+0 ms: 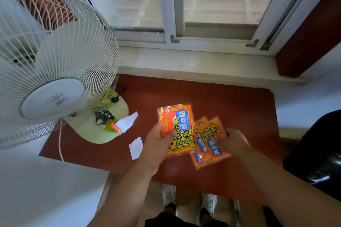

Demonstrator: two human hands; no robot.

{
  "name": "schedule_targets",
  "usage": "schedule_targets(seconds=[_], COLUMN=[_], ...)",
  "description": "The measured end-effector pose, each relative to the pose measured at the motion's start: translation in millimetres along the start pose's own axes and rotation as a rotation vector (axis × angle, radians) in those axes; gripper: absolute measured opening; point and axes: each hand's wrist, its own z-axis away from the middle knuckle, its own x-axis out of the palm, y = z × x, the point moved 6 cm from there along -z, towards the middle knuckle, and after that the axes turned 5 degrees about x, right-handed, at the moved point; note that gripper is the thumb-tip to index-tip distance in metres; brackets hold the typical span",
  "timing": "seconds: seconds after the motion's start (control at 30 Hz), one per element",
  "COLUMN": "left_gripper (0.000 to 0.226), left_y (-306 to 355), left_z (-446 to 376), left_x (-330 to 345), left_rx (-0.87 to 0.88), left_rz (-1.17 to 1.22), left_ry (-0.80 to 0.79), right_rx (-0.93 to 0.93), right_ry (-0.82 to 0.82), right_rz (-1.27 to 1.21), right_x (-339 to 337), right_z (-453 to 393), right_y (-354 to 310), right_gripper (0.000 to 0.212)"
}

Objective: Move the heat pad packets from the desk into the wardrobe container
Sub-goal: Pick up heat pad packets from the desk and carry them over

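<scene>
My left hand grips a stack of orange heat pad packets with yellow and blue print, held a little above the red-brown desk. To its right, my right hand is closed on the edge of two or three more orange packets, fanned out low over the desk; whether they rest on it I cannot tell. The two bunches overlap slightly in view. The wardrobe container is not in sight.
A white table fan stands on the desk's left side, its pale green base carrying a paper tag. A white slip of paper lies left of my left hand. The window sill borders the back. A black chair sits right.
</scene>
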Motion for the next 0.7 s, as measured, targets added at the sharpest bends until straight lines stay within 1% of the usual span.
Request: schedule_targets(seconds=[0.13, 0.2, 0.27, 0.33, 0.4, 0.43, 0.5, 0.63, 0.7], left_gripper=[0.028, 0.030, 0.033, 0.036, 0.037, 0.039, 0.045, 0.050, 0.048], left_y=[22, 38, 57, 78, 94, 99, 106, 121, 129], left_z=[3, 5, 7, 12, 16, 19, 23, 27, 25], left_x=[7, 14, 22, 32, 43, 49, 58, 70, 74], left_rx=[0.047, 0.095, 0.161, 0.218, 0.252, 0.251, 0.237, 0.299, 0.327], left_rz=[-0.041, -0.051, -0.043, -0.055, -0.090, -0.095, -0.098, -0.116, -0.103], left_ry=[0.009, -0.001, -0.021, -0.059, -0.123, -0.155, -0.210, -0.266, -0.253], right_rx=[-0.105, -0.141, -0.161, -0.183, -0.209, -0.219, -0.248, -0.277, -0.305], right_ry=[0.068, 0.096, 0.127, 0.146, 0.129, 0.114, 0.130, 0.202, 0.212], right_rz=[-0.117, -0.191, -0.295, -0.452, -0.640, -0.685, -0.701, -0.733, -0.865], right_x=[-31, -52, -73, -93, -110, -118, -134, -166, -180], right_z=[19, 39, 58, 77, 94, 99, 112, 143, 165], right_y=[-9, -14, -17, -19, -21, -21, -22, -20, -22], right_gripper=[0.020, 0.012, 0.006, 0.002, 0.008, 0.011, 0.016, 0.024, 0.028])
